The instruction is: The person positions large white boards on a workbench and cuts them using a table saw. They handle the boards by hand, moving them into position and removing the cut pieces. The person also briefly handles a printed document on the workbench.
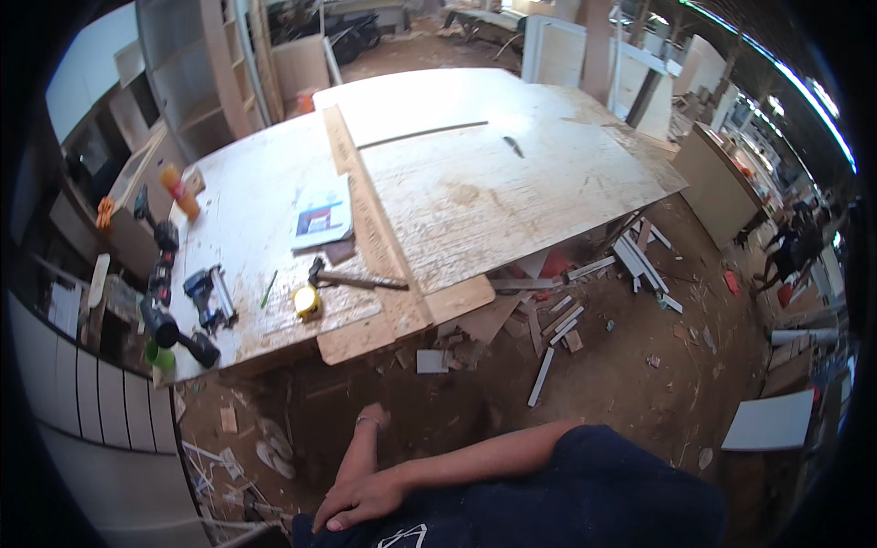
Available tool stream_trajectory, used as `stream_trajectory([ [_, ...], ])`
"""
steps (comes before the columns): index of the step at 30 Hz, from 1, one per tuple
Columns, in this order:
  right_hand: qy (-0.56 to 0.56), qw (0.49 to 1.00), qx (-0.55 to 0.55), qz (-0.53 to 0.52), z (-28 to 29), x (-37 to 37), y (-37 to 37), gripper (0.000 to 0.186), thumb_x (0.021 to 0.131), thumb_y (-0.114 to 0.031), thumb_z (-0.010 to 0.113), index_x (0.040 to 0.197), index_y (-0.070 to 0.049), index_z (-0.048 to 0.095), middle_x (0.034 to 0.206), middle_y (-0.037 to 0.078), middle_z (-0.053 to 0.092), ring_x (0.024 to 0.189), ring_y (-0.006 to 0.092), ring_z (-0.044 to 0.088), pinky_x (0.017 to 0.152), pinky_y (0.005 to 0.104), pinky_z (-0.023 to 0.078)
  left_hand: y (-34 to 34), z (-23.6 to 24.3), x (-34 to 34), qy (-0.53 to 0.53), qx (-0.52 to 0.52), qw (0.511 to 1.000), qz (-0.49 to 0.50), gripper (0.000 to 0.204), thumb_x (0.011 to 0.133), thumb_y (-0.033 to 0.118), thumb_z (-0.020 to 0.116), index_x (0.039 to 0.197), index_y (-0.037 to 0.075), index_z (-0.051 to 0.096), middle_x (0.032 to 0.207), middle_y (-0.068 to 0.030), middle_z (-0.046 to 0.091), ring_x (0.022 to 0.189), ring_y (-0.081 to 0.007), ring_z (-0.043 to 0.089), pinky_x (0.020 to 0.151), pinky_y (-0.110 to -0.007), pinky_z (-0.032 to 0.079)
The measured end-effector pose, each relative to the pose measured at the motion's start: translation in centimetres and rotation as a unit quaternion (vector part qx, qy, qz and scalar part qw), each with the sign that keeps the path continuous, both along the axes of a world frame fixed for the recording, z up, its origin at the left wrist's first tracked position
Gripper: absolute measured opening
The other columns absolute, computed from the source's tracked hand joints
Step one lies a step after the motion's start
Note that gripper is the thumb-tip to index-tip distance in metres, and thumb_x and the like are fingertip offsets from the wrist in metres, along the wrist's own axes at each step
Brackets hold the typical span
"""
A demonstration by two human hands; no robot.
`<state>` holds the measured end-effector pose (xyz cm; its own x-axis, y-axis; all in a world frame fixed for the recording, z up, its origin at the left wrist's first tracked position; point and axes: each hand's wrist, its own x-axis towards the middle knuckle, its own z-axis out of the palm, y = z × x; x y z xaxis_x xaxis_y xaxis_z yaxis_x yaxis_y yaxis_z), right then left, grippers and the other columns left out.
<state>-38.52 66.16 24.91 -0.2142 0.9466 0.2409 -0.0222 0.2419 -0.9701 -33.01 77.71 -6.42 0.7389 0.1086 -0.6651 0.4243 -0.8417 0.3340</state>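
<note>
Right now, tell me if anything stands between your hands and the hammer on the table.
Nothing visible does. The right hand rests on the left forearm; only scrap-littered floor and the table near edge lie before the hammer.

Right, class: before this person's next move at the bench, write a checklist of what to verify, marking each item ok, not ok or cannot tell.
1. Right hand free of tools: it rests on the left forearm and holds nothing. Ok.
2. Left hand empty: only the wrist end shows. Cannot tell.
3. Hammer and yellow tape measure lying flat on the workbench: both are near its front edge. Ok.
4. Black drill well back from the edge: it lies right at the bench's left front corner. Not ok.
5. Floor clear in front of the bench: wood offcuts are scattered there. Not ok.
</note>
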Motion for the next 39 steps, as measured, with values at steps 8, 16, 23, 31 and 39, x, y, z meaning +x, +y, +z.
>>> stream_trajectory([
  [8, -0.41, 0.817, -0.119, -0.387, -13.7, 13.0, -19.4, 0.054, 0.102, -0.05, 0.038, 0.137, -0.011, 0.054, 0.136, 0.015, 0.055, 0.13, 0.0308, 0.049, 0.111, 0.0555, 0.029, -21.1, 7.2, 12.5, -0.201, -0.225, 0.952, -0.047, 0.043, 0.093, 0.037, 0.06, 0.126, 0.009, 0.062, 0.118, -0.0155, 0.068, 0.118, -0.0299, 0.061, 0.104, -0.041, 0.045],
  [16, 0.416, 0.653, -0.378, -0.507, -21.8, 7.7, -54.5, 0.064, 0.088, -0.052, 0.064, 0.137, -0.012, 0.056, 0.117, 0.017, 0.068, 0.107, 0.0265, 0.065, 0.095, 0.045, 0.049, -29.1, -2.9, 9.2, 0.188, -0.311, 0.912, -0.189, 0.046, 0.099, 0.028, 0.056, 0.139, 0.008, 0.047, 0.115, -0.0146, 0.069, 0.11, -0.0278, 0.065, 0.096, -0.041, 0.051],
  [23, 0.361, 0.178, -0.558, -0.725, -41.6, -18.9, -72.3, 0.033, 0.09, -0.023, 0.063, 0.118, -0.007, 0.069, 0.118, 0.015, 0.068, 0.107, 0.0285, 0.065, 0.09, 0.0404, 0.052, -44.9, -1.9, 11.8, 0.192, -0.247, 0.945, -0.094, 0.028, 0.098, 0.023, 0.054, 0.113, 0.001, 0.064, 0.101, -0.0164, 0.071, 0.089, -0.0259, 0.07, 0.073, -0.035, 0.056],
  [31, 0.168, 0.366, -0.528, -0.748, -36.6, -19.1, -76.4, 0.029, 0.094, -0.026, 0.052, 0.1, -0.003, 0.069, 0.085, 0.013, 0.073, 0.077, 0.0238, 0.07, 0.071, 0.0377, 0.054, -73.5, 2.4, 13.0, 0.134, -0.249, 0.815, -0.505, 0.031, 0.096, 0.025, 0.054, 0.098, -0.002, 0.068, 0.088, -0.0115, 0.073, 0.087, -0.0203, 0.071, 0.077, -0.033, 0.055],
  [39, 0.287, 0.09, -0.477, -0.826, -36.6, -23.1, -80.8, 0.024, 0.092, -0.02, 0.053, 0.084, 0.001, 0.063, 0.074, 0.016, 0.069, 0.069, 0.0251, 0.07, 0.064, 0.0381, 0.053, -91.2, -0.8, 16.9, 0.22, -0.227, 0.791, -0.524, 0.026, 0.094, 0.014, 0.047, 0.098, -0.005, 0.066, 0.085, -0.0145, 0.071, 0.078, -0.0219, 0.071, 0.068, -0.031, 0.056],
])
